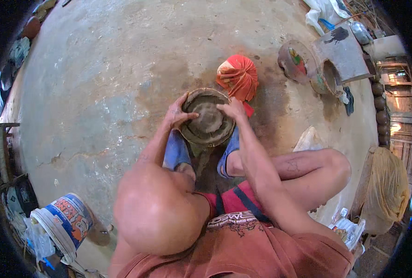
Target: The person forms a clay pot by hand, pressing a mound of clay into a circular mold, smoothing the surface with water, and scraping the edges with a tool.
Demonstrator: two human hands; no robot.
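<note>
A round, shallow bowl point(184, 130) sits on the floor between my feet, lined with wet grey-brown clay point(208, 118). My left hand point(180, 113) grips its left rim, fingers round the outside and thumb reaching in over the clay. At the upper right rim, my right hand point(233, 109) curls over the edge with its thumb pointing inward onto the clay. The fingers of both hands are partly hidden behind the rim. Just beyond my right hand rests a bunched orange-red cloth bundle point(238, 76); what it wraps cannot be seen.
To the right stand a round brown basin point(287, 60), an open pot point(330, 76) and a grey board point(345, 55). Dark round pots point(380, 104) line the right edge, near a tan cloth cover point(389, 190). A white-and-blue bucket point(64, 224) stands at the lower left.
</note>
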